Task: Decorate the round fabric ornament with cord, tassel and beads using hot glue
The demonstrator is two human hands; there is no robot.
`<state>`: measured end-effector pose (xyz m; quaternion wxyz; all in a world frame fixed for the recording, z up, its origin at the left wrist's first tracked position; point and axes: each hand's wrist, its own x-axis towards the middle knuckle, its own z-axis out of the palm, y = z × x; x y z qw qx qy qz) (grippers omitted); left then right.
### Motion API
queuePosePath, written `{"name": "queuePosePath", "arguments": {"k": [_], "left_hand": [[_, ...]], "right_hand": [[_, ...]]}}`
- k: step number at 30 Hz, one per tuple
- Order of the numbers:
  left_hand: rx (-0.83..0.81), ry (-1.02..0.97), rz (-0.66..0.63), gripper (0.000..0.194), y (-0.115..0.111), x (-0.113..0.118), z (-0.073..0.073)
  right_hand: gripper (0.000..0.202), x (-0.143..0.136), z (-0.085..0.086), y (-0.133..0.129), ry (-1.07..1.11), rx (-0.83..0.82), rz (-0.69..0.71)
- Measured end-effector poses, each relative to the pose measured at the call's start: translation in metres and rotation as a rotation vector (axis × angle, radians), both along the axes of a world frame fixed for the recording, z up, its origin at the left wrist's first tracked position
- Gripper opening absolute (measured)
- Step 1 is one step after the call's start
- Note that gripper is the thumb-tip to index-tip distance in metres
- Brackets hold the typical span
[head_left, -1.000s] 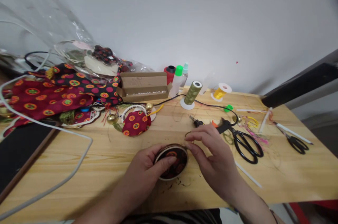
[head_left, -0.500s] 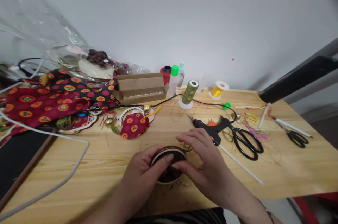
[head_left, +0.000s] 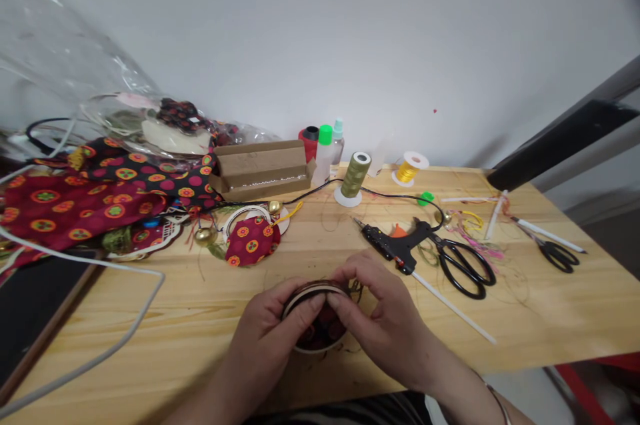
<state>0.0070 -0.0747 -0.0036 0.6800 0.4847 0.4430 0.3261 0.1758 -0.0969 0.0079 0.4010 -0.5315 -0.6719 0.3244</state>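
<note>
Near the table's front edge I hold a round, dark fabric-covered disc (head_left: 323, 331) with a pale rim and reddish pattern. My left hand (head_left: 273, 331) grips its left side, thumb lying across the face. My right hand (head_left: 380, 315) pinches its upper right rim, its thumb tip close to the left one. A dark cord loop (head_left: 355, 289) sticks out at the disc's right edge, partly behind my right fingers. Beyond my left hand lies a maroon flowered fabric disc (head_left: 251, 241) with a yellow cord. A black glue gun (head_left: 395, 245) lies past my right hand.
Black-handled scissors (head_left: 467, 267) and a white glue stick (head_left: 455, 307) lie to the right. Further back stand an olive thread spool (head_left: 356, 175), a cardboard box (head_left: 263, 168) and a yellow cord spool (head_left: 411, 168). Patterned fabric (head_left: 75, 205) and a white cable (head_left: 145, 310) occupy the left.
My right hand has come down onto the disc's upper right rim; its fingers, raised before, now curl behind it. My left hand keeps its hold. The view has shifted slightly.
</note>
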Motion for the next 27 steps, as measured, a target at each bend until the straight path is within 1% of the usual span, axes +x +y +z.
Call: {"name": "queuePosePath", "arguments": {"k": [8, 14, 19, 22, 27], "left_hand": [[-0.036, -0.075, -0.045, 0.022, -0.0024, -0.0041, -0.0044], [-0.04, -0.101, -0.012, 0.021, -0.0032, -0.0027, -0.0052], [0.023, -0.045, -0.024, 0.021, -0.004, -0.0025, -0.0021], [0.057, -0.019, -0.04, 0.021, -0.004, -0.0015, -0.0001], [0.011, -0.044, -0.064, 0.022, -0.0053, -0.0017, -0.0004]], "right_hand": [[0.003, 0.0, -0.0038, -0.0014, 0.058, -0.024, -0.013], [0.003, -0.0004, -0.003, -0.0011, 0.061, -0.034, -0.025], [0.002, -0.0019, -0.0005, -0.0004, 0.055, -0.042, -0.023], [0.004, -0.0035, -0.0007, -0.0003, 0.05, -0.059, -0.052], [0.002, -0.0058, -0.0027, 0.0011, 0.059, -0.048, -0.096]]}}
